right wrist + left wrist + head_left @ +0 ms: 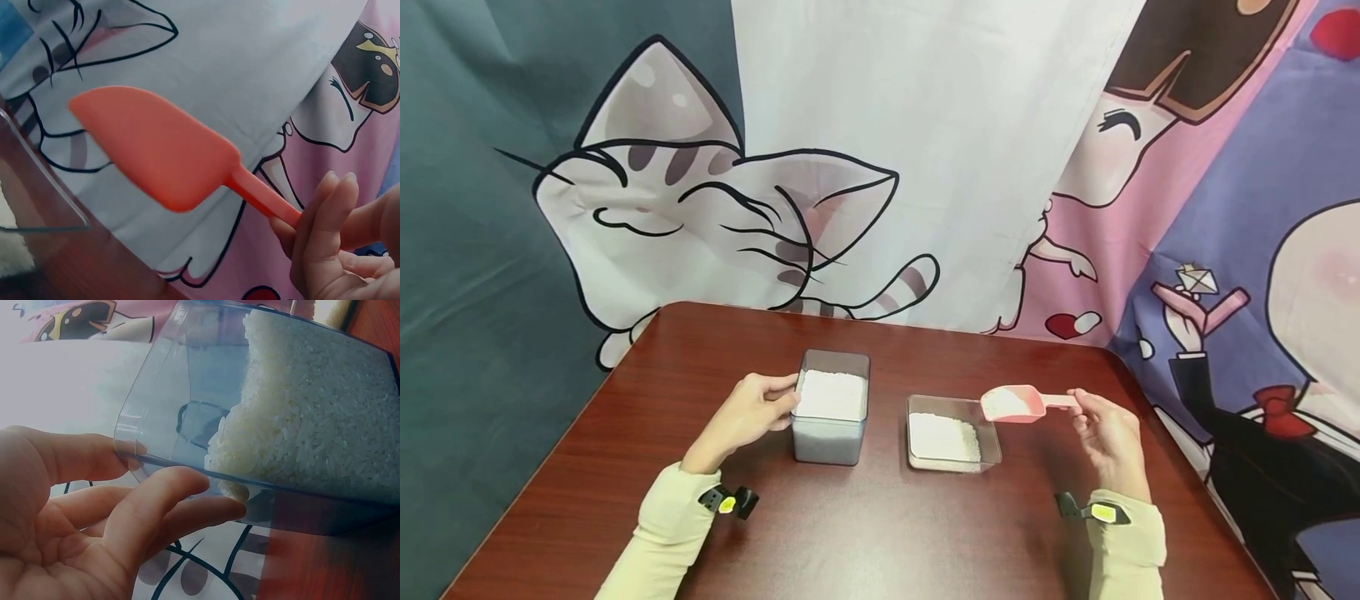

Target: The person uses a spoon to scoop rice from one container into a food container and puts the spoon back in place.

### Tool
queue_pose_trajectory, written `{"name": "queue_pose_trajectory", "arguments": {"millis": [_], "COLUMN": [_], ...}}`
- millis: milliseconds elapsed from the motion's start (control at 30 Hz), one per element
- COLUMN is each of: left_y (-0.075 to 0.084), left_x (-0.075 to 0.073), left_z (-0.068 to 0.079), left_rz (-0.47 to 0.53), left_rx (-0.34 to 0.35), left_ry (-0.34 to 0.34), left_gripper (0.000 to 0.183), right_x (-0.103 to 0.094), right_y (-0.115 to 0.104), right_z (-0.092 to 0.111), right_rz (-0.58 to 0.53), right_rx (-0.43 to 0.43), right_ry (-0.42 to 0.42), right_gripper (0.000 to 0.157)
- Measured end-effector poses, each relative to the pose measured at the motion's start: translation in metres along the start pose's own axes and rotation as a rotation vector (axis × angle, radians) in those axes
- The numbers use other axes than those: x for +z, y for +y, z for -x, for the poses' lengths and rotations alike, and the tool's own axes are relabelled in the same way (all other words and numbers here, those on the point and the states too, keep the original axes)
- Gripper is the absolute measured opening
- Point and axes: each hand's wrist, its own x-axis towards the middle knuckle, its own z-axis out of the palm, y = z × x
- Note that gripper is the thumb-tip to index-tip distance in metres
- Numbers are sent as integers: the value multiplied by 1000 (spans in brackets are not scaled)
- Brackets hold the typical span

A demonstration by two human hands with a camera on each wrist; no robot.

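Observation:
My left hand (752,417) holds the near-left side of a tall clear blue-grey container (827,446). In the left wrist view, one fingertip reaches the rim at a corner while other fingers lie along the outer wall. White rice (319,412) fills much of this container. My right hand (1108,433) pinches the handle of a pink scoop (1033,406), which carries rice and is raised over the right end of a shallow clear box (943,471). The right wrist view shows the scoop's underside. Rice (936,437) also lies in the shallow box, heaped toward its left.
Both containers stand on a reddish-brown wooden table (880,542), with a gap between them. Behind the table hangs a cloth (962,167) printed with cartoon figures. A strap with a yellow-green device (727,504) is on each wrist.

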Motion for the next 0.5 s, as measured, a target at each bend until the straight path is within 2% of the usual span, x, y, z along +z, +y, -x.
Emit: {"name": "queue_pose_trajectory", "arguments": {"millis": [233, 500], "left_y": [0, 1], "left_x": [0, 0], "left_z": [1, 0], "left_rz": [1, -6], "left_rx": [-8, -5], "left_ry": [1, -1], "left_gripper": [43, 44], "right_x": [-5, -5], "right_y": [-3, -6], "right_z": [2, 4], "right_rz": [111, 165], "right_rx": [0, -44], "right_ry": [-51, -79], "right_gripper": [23, 22]}}
